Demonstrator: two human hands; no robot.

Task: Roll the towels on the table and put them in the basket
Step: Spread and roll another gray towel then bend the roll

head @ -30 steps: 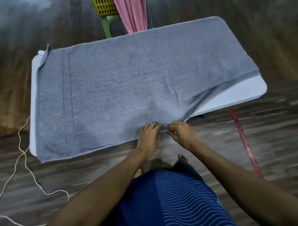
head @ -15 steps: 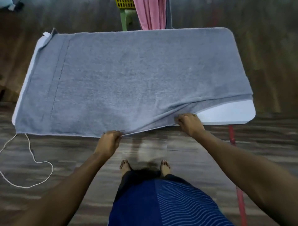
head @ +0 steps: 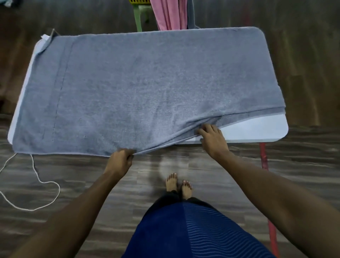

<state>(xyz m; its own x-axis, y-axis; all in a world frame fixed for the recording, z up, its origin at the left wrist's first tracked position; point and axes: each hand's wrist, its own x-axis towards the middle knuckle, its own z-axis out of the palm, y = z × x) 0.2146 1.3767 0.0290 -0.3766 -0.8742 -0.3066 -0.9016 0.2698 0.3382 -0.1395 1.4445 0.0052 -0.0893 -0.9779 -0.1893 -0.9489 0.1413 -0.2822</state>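
Your left hand (head: 120, 159) and right hand (head: 211, 137) grip the near hem of the grey towel (head: 147, 88), which lies lengthwise left-to-right

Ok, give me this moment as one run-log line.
stage: spreading, not rolled | grey towel: flat on white table, near-right corner bare | left hand: grips near hem | right hand: pinches hem | yellow basket: beyond table

It looked like a home: wood-pattern floor (head: 184, 165), bare feet (head: 179, 186) on it, pink cloth (head: 169, 14) hanging beside a yellow basket (head: 139, 1) on a green plastic stool (head: 138, 18).
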